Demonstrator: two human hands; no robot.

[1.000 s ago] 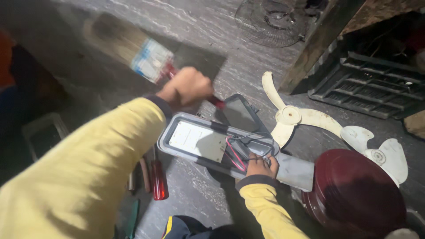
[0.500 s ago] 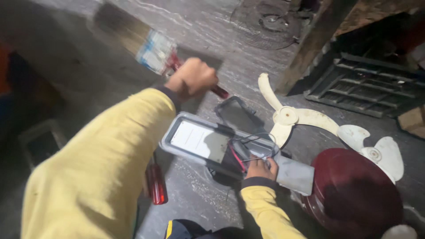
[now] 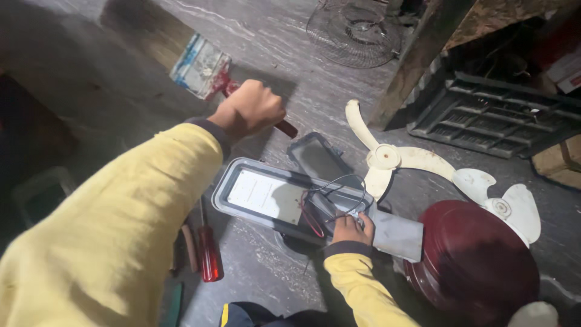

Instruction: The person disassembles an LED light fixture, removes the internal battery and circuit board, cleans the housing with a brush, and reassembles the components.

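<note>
Red-handled paintbrush (image 3: pixel 203 63) gripped in left hand's (image 3: pixel 249 110) closed fist, upper left; right hand (image 3: pixel 350 229) pinches the open grey lamp housing (image 3: pixel 266 197) at centre frame — best hold it firm, sweep lightly clear of wires (image 3: pixel 330 194).

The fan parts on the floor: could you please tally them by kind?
Cream fan blade sets: 2, one by the wooden post, one by the red cover.
Wire fan guard: 1.
Round red cover: 1.
Total: 4.
</note>
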